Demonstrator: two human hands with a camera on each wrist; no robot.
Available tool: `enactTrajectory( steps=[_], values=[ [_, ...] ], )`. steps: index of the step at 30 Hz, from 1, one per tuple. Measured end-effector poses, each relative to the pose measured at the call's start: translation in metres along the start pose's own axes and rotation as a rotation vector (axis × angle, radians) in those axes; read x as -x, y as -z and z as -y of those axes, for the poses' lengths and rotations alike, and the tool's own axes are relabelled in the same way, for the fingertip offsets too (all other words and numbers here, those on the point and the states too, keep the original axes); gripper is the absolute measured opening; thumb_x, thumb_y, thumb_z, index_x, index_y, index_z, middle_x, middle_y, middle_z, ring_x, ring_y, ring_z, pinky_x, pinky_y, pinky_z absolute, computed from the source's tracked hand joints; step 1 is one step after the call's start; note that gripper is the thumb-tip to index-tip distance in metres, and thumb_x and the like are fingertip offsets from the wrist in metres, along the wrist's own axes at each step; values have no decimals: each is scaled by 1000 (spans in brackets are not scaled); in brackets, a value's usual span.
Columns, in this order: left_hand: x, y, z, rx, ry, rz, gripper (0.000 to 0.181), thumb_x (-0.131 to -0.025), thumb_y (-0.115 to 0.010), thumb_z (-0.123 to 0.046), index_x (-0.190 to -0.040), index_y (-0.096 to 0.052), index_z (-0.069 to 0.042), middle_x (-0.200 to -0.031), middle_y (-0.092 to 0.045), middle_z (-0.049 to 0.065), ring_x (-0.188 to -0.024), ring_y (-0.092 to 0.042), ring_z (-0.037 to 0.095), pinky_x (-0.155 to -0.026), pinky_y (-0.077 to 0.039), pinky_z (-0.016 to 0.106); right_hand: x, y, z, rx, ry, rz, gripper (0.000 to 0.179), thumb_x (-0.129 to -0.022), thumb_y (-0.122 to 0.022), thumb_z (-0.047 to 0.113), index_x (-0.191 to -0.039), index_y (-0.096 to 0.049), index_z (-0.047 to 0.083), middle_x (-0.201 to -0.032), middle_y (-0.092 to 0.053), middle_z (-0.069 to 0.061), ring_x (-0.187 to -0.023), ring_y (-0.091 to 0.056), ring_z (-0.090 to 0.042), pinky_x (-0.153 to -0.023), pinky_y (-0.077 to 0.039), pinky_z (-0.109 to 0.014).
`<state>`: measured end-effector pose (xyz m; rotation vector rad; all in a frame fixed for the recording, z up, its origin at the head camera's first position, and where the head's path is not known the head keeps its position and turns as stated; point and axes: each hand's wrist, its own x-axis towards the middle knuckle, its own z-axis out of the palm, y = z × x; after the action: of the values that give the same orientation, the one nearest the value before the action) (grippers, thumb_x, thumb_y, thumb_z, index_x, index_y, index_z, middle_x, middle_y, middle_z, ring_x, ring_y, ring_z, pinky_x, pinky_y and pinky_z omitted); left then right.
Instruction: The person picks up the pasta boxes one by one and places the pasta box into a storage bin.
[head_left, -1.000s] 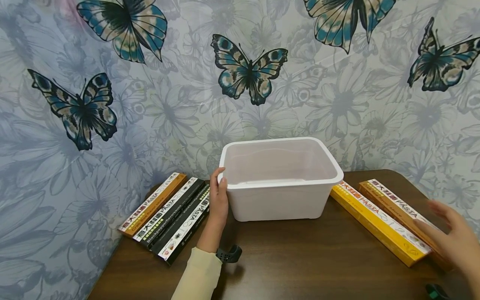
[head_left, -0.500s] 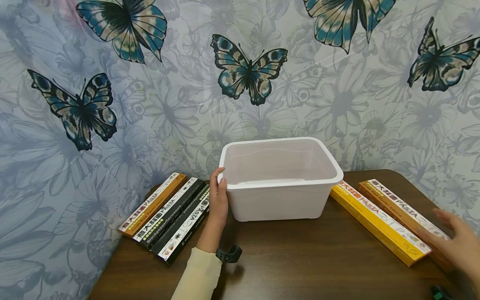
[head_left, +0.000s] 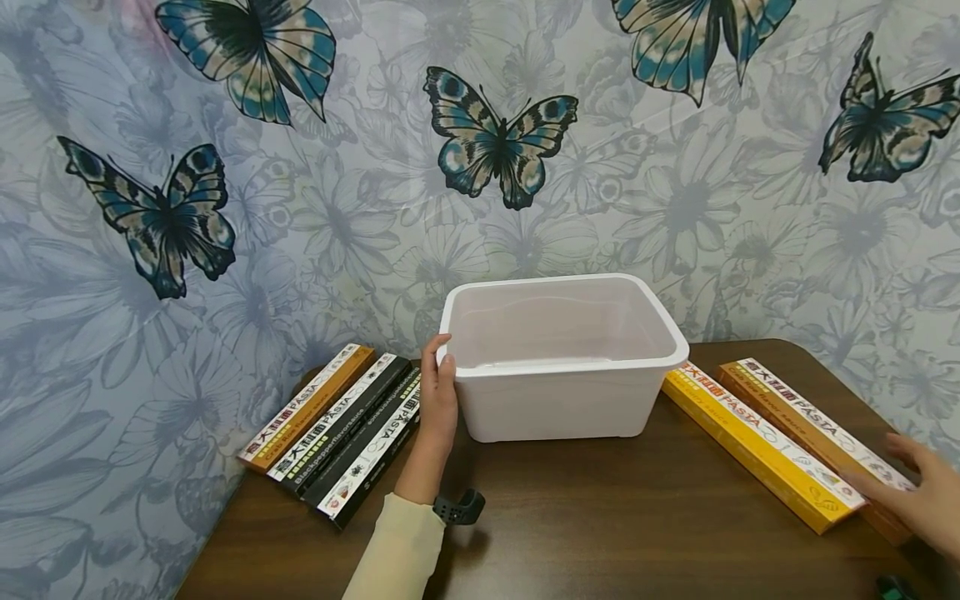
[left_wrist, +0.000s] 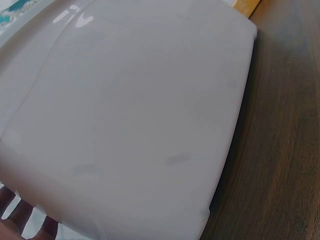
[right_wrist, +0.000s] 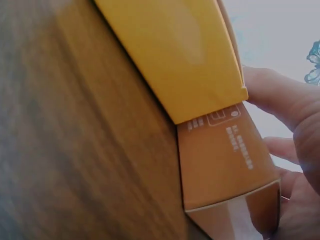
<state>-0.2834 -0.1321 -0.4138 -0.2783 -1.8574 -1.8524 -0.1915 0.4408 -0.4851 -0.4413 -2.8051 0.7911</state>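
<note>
A white plastic bin (head_left: 558,404) stands upright at the middle of the table, its inside bare. My left hand (head_left: 438,400) holds the bin's left rim, thumb in front; its fingers show at the lower left in the left wrist view. To the right lie a yellow pasta box (head_left: 765,450) and, beside it, an orange-brown pasta box (head_left: 817,425). My right hand (head_left: 918,492) spans the near end of the orange-brown box, fingers spread. In the right wrist view the thumb lies by its top edge and other fingers along its far side.
Left of the bin lie another orange-brown pasta box (head_left: 307,408) and two black pasta boxes (head_left: 341,417), side by side at a slant. The brown wooden table (head_left: 570,517) backs onto a butterfly-patterned wall (head_left: 360,208).
My right hand has moved right and toward me along the orange-brown box, which stays in place. The left hand and the bin stay put.
</note>
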Motion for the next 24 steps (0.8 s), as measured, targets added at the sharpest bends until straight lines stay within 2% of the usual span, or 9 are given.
enactTrajectory(
  steps=[3,8,13,18,21,24],
  values=[
    [0,0,0,-5,6,-5,41,-102,-41,-27,-141,-45,-16,-145,-47,10,-124,-47,24,-103,-36,44,1,1,2,5,-11,-10,104,-94,-63,47,-150,-4,-17,-144,-20,-49,-130,-23,-65,-102,-26,-74],
    [0,-1,0,-5,19,-3,42,-103,-41,-27,-143,-44,-14,-147,-46,11,-127,-46,26,-104,-35,45,3,2,8,44,54,-95,93,-94,-62,47,-148,-20,-16,-143,-26,-48,-126,-28,-65,-102,-26,-74],
    [0,-1,0,6,35,-3,44,-102,-40,-23,-145,-42,-13,-150,-42,15,-131,-43,34,-106,-33,50,5,0,11,104,45,-146,88,-94,-60,52,-147,-28,-10,-142,-28,-47,-123,-28,-64,-101,-25,-74],
    [0,-1,0,1,30,-7,43,-103,-40,-25,-143,-43,-14,-150,-42,15,-132,-43,34,-107,-33,49,6,0,8,120,61,-123,89,-93,-61,53,-144,-30,-14,-133,-32,-49,-117,-30,-63,-95,-30,-73],
    [0,-1,0,-10,27,-5,42,-103,-40,-28,-142,-44,-15,-149,-44,12,-131,-44,30,-106,-33,48,5,1,5,133,68,-90,87,-93,-63,51,-140,-34,-17,-125,-34,-49,-112,-34,-62,-92,-33,-71],
    [1,-1,-1,-16,22,-4,43,-102,-40,-31,-142,-44,-16,-148,-45,10,-130,-45,28,-106,-33,48,4,2,3,134,67,-46,84,-93,-65,45,-137,-35,-20,-124,-35,-50,-110,-38,-62,-91,-34,-69]
  ],
)
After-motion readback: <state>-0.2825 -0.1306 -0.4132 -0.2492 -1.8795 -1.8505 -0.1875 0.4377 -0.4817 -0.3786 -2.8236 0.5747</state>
